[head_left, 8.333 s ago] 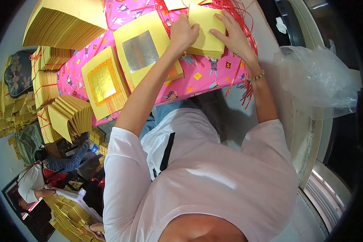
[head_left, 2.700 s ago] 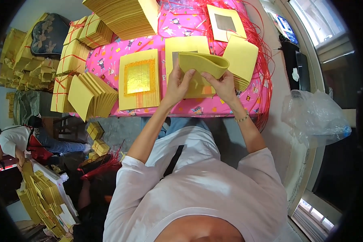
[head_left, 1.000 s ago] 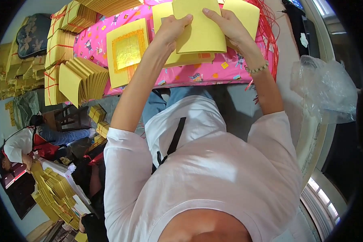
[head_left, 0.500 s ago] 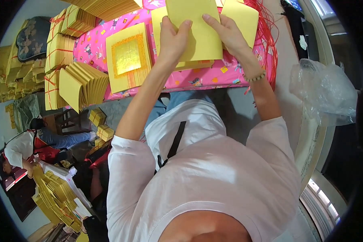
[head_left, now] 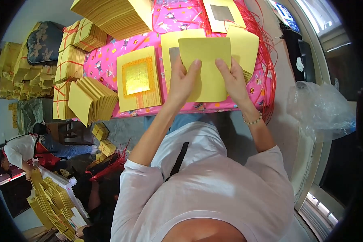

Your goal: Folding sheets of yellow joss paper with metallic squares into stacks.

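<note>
With both hands, left [head_left: 184, 82] and right [head_left: 232, 80], pinching the yellow sheet [head_left: 205, 66] by its edges above the counter [head_left: 105, 64], we judge a loose grip could crease it.

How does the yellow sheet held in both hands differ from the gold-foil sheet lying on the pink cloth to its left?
The held yellow sheet is plain on the side facing up; the gold-foil sheet has a shiny gold square in its middle. The held sheet is lifted, gripped by the left hand and the right hand; the gold-foil sheet lies flat on the pink cloth, untouched. Both are yellow, roughly square paper.
</note>
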Demonstrator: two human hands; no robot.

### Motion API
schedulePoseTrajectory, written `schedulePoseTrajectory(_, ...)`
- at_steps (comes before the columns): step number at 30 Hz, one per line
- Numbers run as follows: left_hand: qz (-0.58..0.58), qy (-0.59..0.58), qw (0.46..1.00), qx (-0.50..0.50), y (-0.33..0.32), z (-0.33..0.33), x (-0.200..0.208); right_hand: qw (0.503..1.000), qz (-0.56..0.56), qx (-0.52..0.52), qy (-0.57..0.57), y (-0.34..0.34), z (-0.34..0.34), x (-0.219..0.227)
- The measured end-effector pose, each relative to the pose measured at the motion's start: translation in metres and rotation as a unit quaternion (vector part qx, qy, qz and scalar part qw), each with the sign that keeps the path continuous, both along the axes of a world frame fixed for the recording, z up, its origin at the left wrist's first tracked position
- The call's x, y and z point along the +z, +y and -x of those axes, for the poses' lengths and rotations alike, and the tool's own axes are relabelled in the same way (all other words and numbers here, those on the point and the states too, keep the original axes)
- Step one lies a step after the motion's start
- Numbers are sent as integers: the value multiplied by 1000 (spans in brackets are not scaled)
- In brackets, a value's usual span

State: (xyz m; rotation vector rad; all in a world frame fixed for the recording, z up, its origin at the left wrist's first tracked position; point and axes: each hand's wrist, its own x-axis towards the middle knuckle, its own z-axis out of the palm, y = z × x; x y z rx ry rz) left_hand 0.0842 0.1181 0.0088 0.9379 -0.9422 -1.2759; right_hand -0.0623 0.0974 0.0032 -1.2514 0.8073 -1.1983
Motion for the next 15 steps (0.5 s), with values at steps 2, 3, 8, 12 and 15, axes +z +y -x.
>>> schedulePoseTrajectory(2, 18, -5, 1000, -1, 3, 2, 0, 1000, -5, 8, -4, 4, 3, 1)
schedulePoseTrajectory(3, 57, -25, 998, 20, 5, 4, -2, 1000, -14, 15, -8, 5, 4, 2)
schedulePoseTrajectory(8, 106, -32, 993, 34, 17, 15, 6, 999, 22, -23, -12, 11, 9, 5)
schedulePoseTrajectory(12, 101, -43, 994, 27, 27, 16, 9, 999, 25, -20, -19, 18, 12, 6)
schedulePoseTrajectory(15, 96, -50, 994, 17, 36, 16, 5, 997, 23, -39, -54, 21, 14, 15)
